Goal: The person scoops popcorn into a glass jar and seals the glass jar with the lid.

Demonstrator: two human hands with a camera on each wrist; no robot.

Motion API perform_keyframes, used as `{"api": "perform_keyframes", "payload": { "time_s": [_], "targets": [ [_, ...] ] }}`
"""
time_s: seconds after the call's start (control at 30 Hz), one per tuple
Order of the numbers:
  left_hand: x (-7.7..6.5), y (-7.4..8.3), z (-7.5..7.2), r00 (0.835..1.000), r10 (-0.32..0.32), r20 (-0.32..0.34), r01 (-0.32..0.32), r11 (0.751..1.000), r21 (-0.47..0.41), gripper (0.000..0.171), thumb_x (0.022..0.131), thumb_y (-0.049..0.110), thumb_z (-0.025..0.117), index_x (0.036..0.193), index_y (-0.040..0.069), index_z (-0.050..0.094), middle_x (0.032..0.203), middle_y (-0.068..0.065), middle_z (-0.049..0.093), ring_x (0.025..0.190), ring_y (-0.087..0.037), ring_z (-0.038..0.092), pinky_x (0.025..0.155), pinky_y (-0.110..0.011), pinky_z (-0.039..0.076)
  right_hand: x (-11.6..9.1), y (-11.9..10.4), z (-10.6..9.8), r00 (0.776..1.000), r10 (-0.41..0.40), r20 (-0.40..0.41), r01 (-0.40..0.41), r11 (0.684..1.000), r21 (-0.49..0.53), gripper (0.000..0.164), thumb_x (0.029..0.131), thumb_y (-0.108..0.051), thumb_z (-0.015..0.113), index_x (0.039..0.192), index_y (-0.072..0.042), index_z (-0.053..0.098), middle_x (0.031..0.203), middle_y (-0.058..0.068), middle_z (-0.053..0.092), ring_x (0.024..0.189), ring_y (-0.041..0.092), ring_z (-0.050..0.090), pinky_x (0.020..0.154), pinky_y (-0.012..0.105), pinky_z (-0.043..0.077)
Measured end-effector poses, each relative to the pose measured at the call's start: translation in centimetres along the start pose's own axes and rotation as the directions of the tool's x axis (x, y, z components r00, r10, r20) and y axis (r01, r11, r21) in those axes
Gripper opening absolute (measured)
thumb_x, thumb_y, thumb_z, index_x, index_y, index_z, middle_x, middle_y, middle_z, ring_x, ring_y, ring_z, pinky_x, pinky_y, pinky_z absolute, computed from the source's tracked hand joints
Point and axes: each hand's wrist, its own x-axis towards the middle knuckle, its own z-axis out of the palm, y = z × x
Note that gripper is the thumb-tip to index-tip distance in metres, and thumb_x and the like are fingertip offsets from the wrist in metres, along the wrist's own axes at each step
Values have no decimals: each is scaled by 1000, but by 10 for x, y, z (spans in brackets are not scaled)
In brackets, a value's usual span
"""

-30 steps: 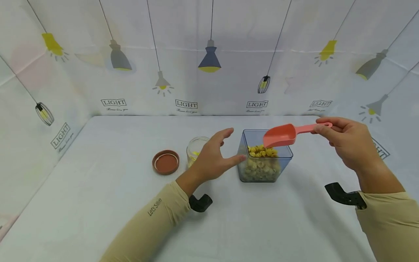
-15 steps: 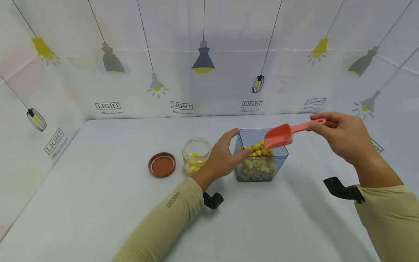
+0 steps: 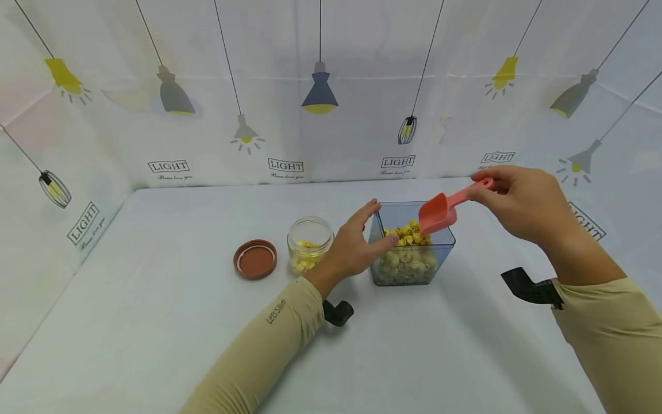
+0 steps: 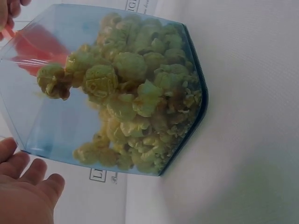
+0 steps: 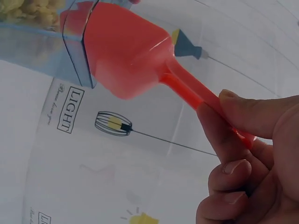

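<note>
The left hand (image 3: 354, 247) is spread along the left side of a clear, blue-tinted container (image 3: 400, 214), with its fingers loosely extended and parted from the thumb; the rim is touched rather than clutched, so far as can be seen. By the right hand (image 3: 532, 204) the handle of a coral scoop (image 3: 437, 214) is pinched between thumb and fingers, with the palm kept off it. The bowl of the scoop is tilted down through the mouth of the container, its lip at the surface of the popcorn (image 3: 408, 233); whether any pieces have been caught cannot be told.

The step in hand is judged to be the scooping of popcorn. For the next move, the lip probably needs to be pushed under the heap and the bowl then levelled, while the container is steadied from the left; if it is tipped too steeply, pieces may be spilled over the rim.

Left of the container, just beyond the left wrist, a clear jar (image 3: 296, 238) is seen uncovered, with some yellow pieces in its lower part. Beside it, a brown lid (image 3: 255, 260) is laid hollow side up on the white-covered bench (image 3: 155, 299). Behind, a backdrop (image 3: 362, 69) is printed with hanging lamps.
</note>
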Motion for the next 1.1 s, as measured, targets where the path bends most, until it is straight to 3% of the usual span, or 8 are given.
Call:
{"api": "perform_keyframes", "payload": {
  "time_s": [0.43,0.63,0.87,1.1],
  "targets": [
    [2,-2,0,1000,12,10,-12,1000,4,71,82,51,54,140,17,30,143,15,20,127,-4,23,98,-29,32,2,-26,6,991,-131,36,136,975,-179,36,87,-32,57,107,-3,62,84,13,63,67,24,48,45,31,36],
    [3,-2,0,1000,26,6,-26,1000,5,71,83,49,55,140,16,30,143,13,22,126,-3,25,98,-28,32,4,-37,10,982,-176,70,188,954,-234,30,85,-22,59,107,-2,61,83,12,64,69,25,50,51,34,39],
    [3,-1,-1,1000,16,11,-16,1000,-4,71,83,48,55,140,15,29,143,11,24,126,-4,27,98,-28,33,13,-34,21,974,-190,125,212,956,-203,31,86,-21,59,109,1,59,83,12,63,66,24,48,51,33,40],
    [2,1,-3,1000,10,20,-9,1000,-10,73,82,49,55,141,17,26,143,9,26,126,-4,27,98,-28,32,24,-20,19,979,-142,145,159,981,-112,31,88,-28,55,110,-7,61,81,6,61,73,23,48,54,32,42]
  ]
}}
